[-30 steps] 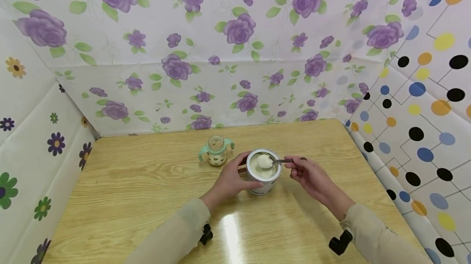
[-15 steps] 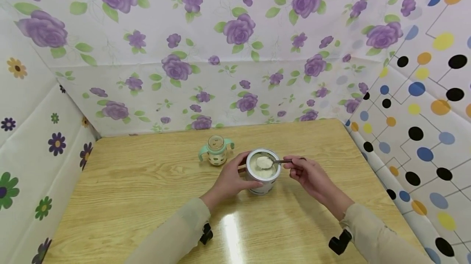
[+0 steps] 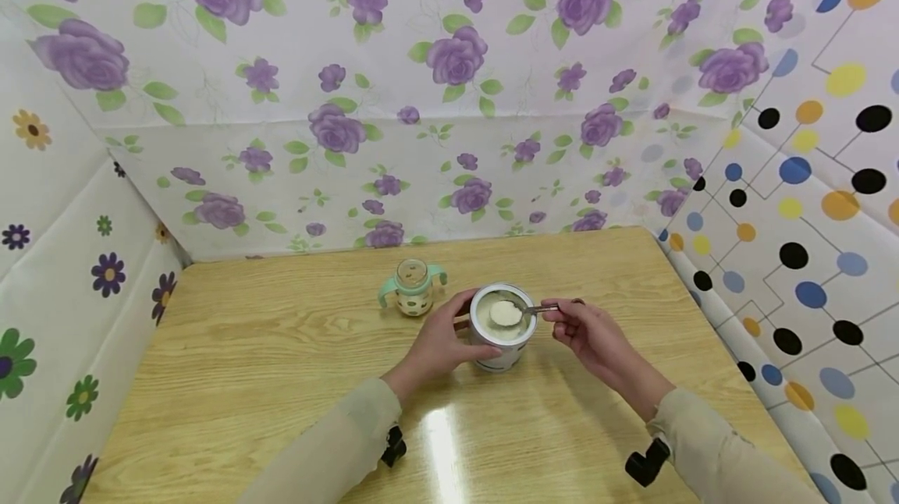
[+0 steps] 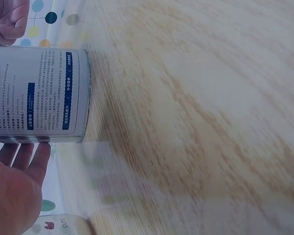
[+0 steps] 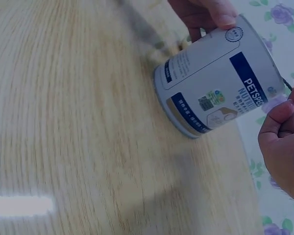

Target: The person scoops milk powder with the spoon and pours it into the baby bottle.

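An open white can (image 3: 500,357) of pale powder stands upright on the table, its printed label showing in both wrist views. My left hand (image 3: 441,340) holds it around its left side, thumb in front and fingers behind. With thumb and fingertips, my right hand (image 3: 591,336) pinches the handle of a metal spoon (image 3: 548,308). The spoon's bowl, loaded with powder (image 3: 506,313), is over the can's mouth, inside the rim as seen from above. In the right wrist view the right hand (image 5: 284,137) is beside the can's rim, and most of the spoon is hidden.
Behind and left of the can stands a small bottle (image 3: 413,289) with mint-green side handles. The wooden table (image 3: 281,363) meets a purple-flowered cloth (image 3: 337,176) at the back. A dotted cloth (image 3: 794,254) borders the right side, a daisy-patterned one the left.
The heap of powder on the spoon has become lower and flatter. The spoon has shifted slightly at the can's mouth. My left hand and the can have stayed in place.
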A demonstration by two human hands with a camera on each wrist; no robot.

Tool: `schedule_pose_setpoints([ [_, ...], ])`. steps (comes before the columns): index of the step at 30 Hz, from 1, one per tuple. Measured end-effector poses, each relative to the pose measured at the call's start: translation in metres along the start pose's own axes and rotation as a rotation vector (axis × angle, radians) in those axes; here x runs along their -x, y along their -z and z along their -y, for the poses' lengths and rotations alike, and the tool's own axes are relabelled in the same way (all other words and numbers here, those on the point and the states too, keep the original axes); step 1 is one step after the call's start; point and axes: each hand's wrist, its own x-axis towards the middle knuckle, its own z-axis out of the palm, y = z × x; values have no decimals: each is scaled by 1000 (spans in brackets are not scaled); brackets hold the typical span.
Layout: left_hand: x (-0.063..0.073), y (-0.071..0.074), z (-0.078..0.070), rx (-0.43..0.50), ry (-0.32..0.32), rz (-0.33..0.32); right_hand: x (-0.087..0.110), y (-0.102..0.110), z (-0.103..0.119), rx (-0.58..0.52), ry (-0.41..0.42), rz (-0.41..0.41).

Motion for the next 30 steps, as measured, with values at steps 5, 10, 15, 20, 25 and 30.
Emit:
schedule_pose_setpoints([
  [5, -1, 0, 1, 3, -12, 1, -1, 0, 1, -103, -33, 41],
  [10, -1, -1, 2, -4, -22, -1, -2, -1, 3, -119, -41, 39],
  [15, -1, -1, 2, -15, -15, -1, -3, -1, 4, -92, -36, 36],
  [20, 0, 0, 2, -16, -15, 2, -2, 1, 4, -83, -27, 34],
  [25, 0, 0, 1, -11, -15, 1, -2, 1, 5, -84, -28, 36],
  [30, -1, 0, 2, -19, -17, 1, -3, 0, 6, -68, -36, 27],
])
